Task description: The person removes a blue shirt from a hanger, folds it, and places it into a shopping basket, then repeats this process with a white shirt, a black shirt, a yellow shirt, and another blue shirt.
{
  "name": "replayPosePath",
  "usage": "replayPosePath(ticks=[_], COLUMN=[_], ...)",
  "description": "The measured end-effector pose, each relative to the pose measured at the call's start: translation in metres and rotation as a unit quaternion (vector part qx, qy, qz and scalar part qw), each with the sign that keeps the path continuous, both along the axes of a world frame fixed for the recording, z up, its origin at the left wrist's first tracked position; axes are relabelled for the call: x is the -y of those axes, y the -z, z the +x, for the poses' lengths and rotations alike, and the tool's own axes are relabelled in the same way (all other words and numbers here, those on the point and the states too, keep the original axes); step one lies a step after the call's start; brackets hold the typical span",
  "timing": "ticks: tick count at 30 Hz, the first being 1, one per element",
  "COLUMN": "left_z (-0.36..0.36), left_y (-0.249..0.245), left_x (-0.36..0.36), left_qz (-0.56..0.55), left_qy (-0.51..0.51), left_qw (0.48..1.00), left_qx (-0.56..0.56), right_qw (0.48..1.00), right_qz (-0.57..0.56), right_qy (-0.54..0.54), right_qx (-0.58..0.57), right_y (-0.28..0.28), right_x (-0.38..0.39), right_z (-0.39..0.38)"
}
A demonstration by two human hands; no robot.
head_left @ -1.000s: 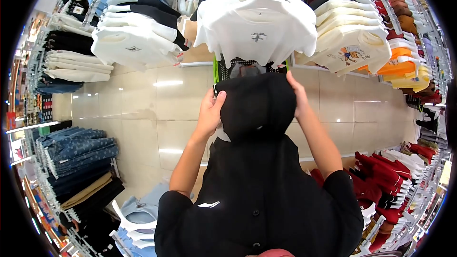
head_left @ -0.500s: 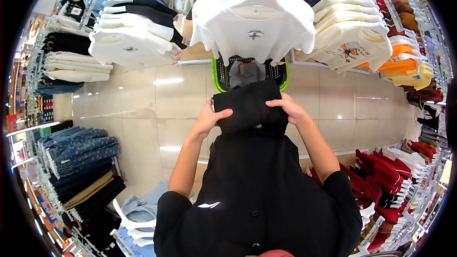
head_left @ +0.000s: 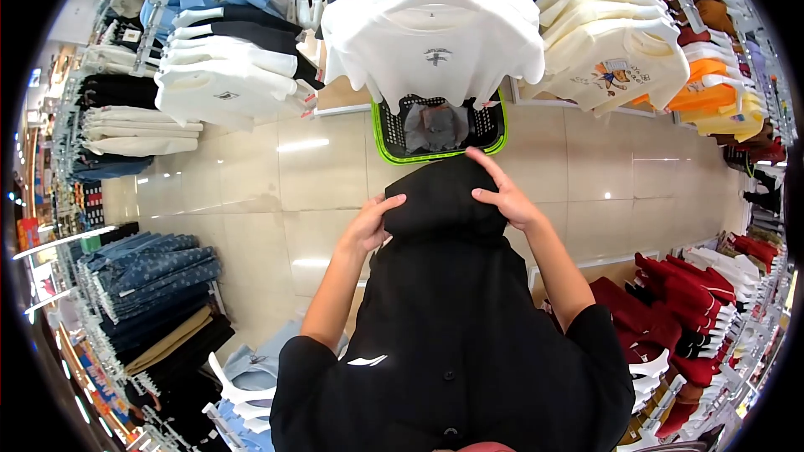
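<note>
A folded black garment (head_left: 442, 197) is held in front of my body. My left hand (head_left: 370, 223) grips its left side, the thumb lying on top and the other fingers mostly hidden beneath. At the right side, my right hand (head_left: 507, 197) holds it with the thumb on the cloth and a finger stretched along the far right edge. Just beyond the bundle, a black shopping basket (head_left: 394, 136) with a bright green rim stands on the floor. Grey cloth (head_left: 435, 127) lies inside it. The garment's near edge blends into my black shirt.
A white T-shirt (head_left: 431, 29) hangs partly over the basket's far side. White shirts (head_left: 209, 88) hang to the left and cream shirts (head_left: 615, 67) to the right. Folded jeans (head_left: 151, 272) are at lower left, red clothes (head_left: 687, 293) at lower right. Pale tiles (head_left: 327, 180) cover the floor.
The black garment has shifted slightly nearer to me and looks more rounded. My right index finger now reaches out along its far edge. More of the basket's near rim shows.
</note>
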State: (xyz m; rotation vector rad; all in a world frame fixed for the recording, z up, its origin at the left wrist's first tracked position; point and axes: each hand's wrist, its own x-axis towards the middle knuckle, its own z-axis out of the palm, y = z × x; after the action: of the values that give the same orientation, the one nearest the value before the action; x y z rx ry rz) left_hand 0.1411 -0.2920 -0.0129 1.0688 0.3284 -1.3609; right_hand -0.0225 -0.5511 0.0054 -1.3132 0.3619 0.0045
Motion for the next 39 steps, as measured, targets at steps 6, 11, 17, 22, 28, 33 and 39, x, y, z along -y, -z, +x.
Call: replayPosePath(ticks=[6, 11, 17, 22, 28, 33, 39], left_z=[-0.005, -0.011, -0.014, -0.024, -0.018, -0.016, -0.044], left_y=[0.001, -0.008, 0.017, 0.006, 0.029, 0.015, -0.068], left_x=[-0.002, -0.003, -0.011, 0.007, 0.015, 0.044, 0.114], left_qz=[-0.003, 0.015, -0.025, -0.014, 0.018, 0.188, -0.147], left_qy=[0.015, 0.012, -0.009, -0.022, 0.025, 0.146, 0.344], left_qw=[0.999, 0.998, 0.995, 0.993, 0.997, 0.899, 0.67], left_qx=[-0.033, -0.058, -0.098, -0.114, -0.065, 0.368, 0.642], right_qw=[0.97, 0.946, 0.866, 0.806, 0.836, 0.836, 0.828], right_qz=[-0.174, -0.297, -0.473, -0.582, -0.541, -0.519, -0.514], right_qy=[-0.17, -0.12, -0.126, -0.086, -0.092, -0.155, -0.208], right_qx=[0.002, -0.05, -0.103, -0.066, -0.013, -0.092, -0.083], right_y=[-0.022, -0.025, -0.023, -0.043, -0.034, -0.045, -0.066], right_x=[0.002, -0.012, -0.011, -0.006, 0.011, 0.022, 0.029], right_z=[-0.01, -0.018, -0.025, -0.029, -0.038, -0.046, -0.053])
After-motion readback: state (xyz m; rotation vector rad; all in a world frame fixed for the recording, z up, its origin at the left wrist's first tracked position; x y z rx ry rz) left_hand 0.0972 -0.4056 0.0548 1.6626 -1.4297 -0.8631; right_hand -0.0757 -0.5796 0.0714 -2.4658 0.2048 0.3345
